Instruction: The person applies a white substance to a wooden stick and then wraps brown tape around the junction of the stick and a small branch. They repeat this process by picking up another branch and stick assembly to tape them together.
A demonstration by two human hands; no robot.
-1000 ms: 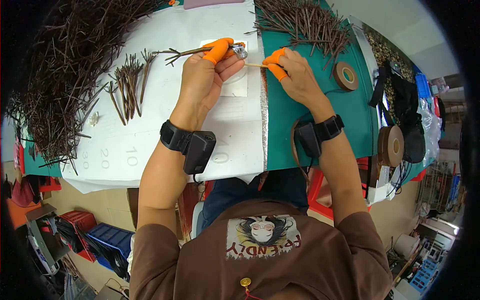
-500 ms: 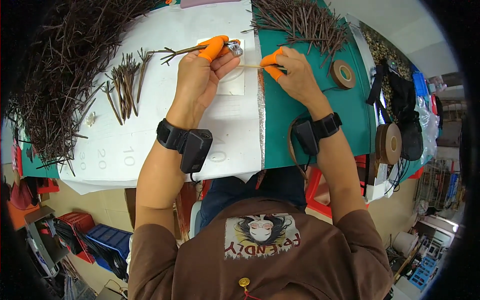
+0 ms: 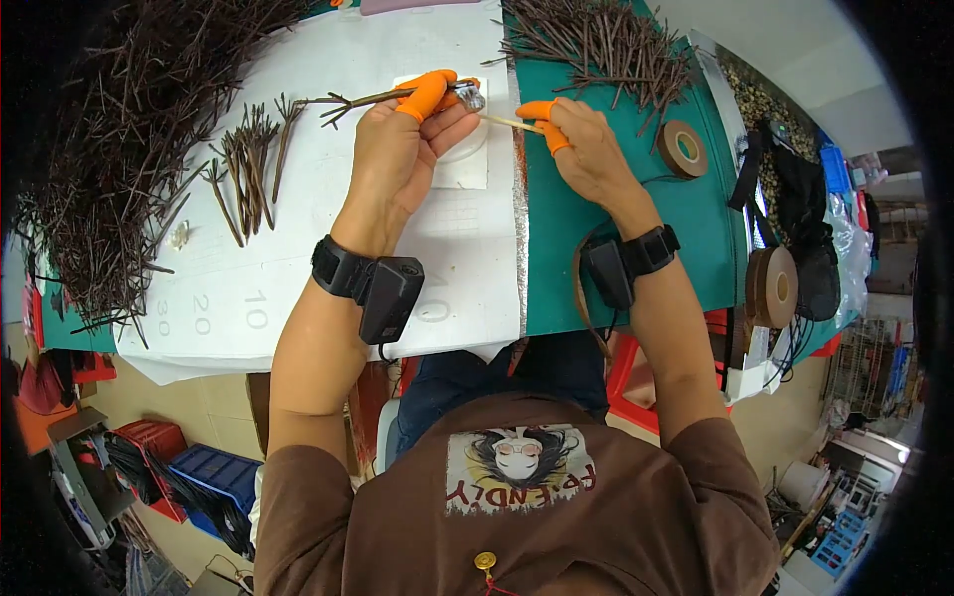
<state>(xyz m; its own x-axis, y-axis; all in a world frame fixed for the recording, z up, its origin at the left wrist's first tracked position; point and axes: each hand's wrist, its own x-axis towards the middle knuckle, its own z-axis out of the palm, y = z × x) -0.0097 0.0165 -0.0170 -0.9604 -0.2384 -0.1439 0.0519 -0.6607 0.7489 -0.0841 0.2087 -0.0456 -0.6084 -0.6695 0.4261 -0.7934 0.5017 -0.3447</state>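
Orange finger covers sit on both hands. My left hand (image 3: 405,137) is closed on a brown artificial twig (image 3: 374,98), its forked end pointing left. At the other end of the twig, by the fingertips, is a small shiny silvery piece (image 3: 471,96); its exact kind I cannot make out. My right hand (image 3: 581,144) pinches a thin pale stick (image 3: 511,122), whose tip reaches the silvery piece. A bunch of brown forked twigs (image 3: 248,164) lies left of my left hand. Beneath the hands is a white square sheet (image 3: 467,171).
A large heap of dark twigs (image 3: 119,139) covers the table's left side, and a pile of straight brown stems (image 3: 606,45) lies at the back right. A roll of brown tape (image 3: 682,149) rests on the green mat (image 3: 636,238); another tape roll (image 3: 773,286) stands at the right edge.
The pale stick has tilted, its left tip rising toward the silvery piece. My right fingers have shifted slightly; my left hand and the twig stay nearly in place.
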